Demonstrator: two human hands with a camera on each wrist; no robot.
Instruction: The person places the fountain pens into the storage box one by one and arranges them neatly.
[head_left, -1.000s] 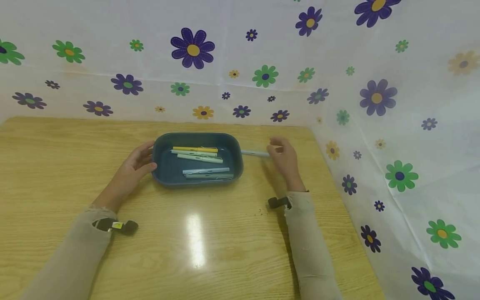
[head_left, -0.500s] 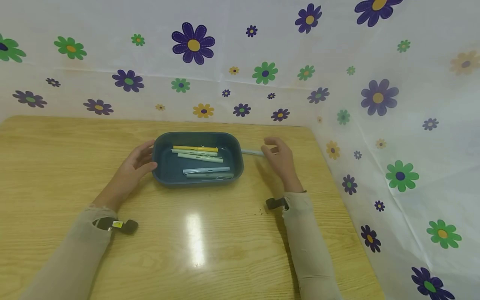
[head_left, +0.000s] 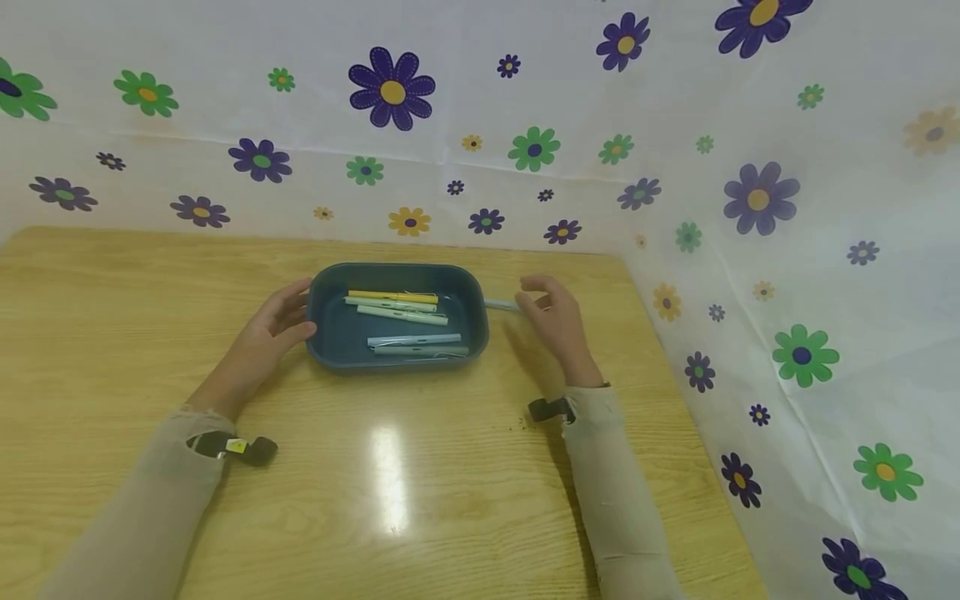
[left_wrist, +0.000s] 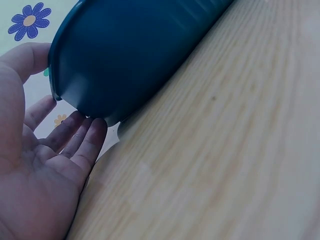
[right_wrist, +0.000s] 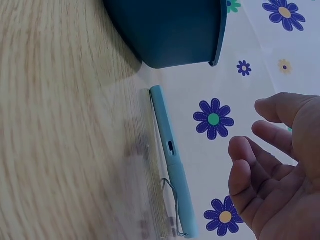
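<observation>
One white flowered cloth [head_left: 300, 50] hangs beyond the far and right edges of the wooden tabletop [head_left: 300, 500]. Nearer the far edge sits a dark blue bin [head_left: 397, 367], its left end touched by the left hand [head_left: 258, 342], fingers extended and not gripping. Toward the right edge hovers the right hand [head_left: 557, 325], fingers loosely bent, holding nothing. Beside it, just past the bin's right end, a loose light-blue pen [right_wrist: 173, 161] lies on the tabletop. Inside the bin are a yellow pen [head_left: 393, 297], two pale green pens [head_left: 402, 315], a second blue pen [head_left: 414, 340] and a grey-green pen [head_left: 420, 351].
</observation>
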